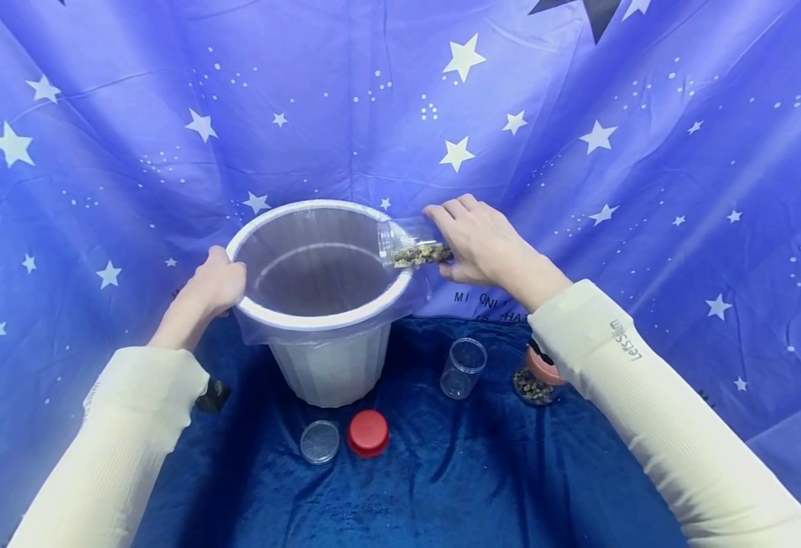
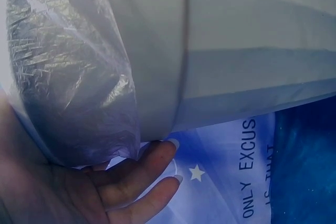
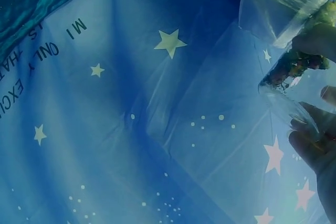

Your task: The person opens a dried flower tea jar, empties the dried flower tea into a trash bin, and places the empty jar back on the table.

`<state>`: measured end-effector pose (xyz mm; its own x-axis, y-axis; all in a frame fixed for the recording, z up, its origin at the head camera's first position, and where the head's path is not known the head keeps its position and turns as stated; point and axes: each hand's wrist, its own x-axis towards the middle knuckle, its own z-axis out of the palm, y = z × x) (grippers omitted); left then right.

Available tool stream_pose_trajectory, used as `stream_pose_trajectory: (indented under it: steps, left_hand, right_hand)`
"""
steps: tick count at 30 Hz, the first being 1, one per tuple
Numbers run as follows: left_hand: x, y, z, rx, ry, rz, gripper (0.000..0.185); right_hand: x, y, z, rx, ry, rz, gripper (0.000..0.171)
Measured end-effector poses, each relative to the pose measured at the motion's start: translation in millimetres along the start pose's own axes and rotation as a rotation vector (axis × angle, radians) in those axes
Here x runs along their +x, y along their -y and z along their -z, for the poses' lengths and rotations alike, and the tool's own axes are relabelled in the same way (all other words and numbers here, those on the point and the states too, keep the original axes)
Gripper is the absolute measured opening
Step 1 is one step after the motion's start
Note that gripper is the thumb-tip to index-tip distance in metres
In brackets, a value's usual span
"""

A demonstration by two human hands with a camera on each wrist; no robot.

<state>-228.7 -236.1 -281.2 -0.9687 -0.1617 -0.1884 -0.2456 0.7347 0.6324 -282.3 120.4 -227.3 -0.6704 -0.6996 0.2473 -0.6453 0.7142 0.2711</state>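
White bin, clear jar

Head: left hand grips the rim, likely steadying; right hand grasps the jar sideways over the opposite edge, dried bits inside.
Left wrist: fingers at liner's border, perhaps securing it.
Right wrist: fingers round jar's base, presumably leaving its mouth free.

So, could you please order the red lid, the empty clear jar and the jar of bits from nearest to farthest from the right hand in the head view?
From the right hand:
1. Jar of bits: in its grip, tilted at the white bin's rim.
2. Empty clear jar: below the hand.
3. Red lid: lower left, before the bin.
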Motion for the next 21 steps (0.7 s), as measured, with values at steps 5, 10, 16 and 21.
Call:
stream_pose_trajectory:
  steps: [5,10,16,21]
  left_hand:
    - [0.2,-0.4,-0.5,0.008,-0.005,0.002,0.061]
    - [-0.7,-0.4,-0.7,0.007,-0.002,0.005,0.06]
    - [-0.9,-0.1,0.1,0.006,-0.002,0.009,0.061]
    - [-0.4,-0.1,0.2,0.0,-0.001,0.006,0.061]
  right_hand:
    - [1.5,-0.8,2.8,-0.002,-0.07,0.046,0.075]
    - [3.0,-0.6,4.4,-0.003,-0.115,0.093,0.073]
    - [4.6,1.0,6.6,-0.01,-0.132,0.115,0.073]
    - [5.4,2.3,8.4,-0.013,-0.154,0.134,0.073]
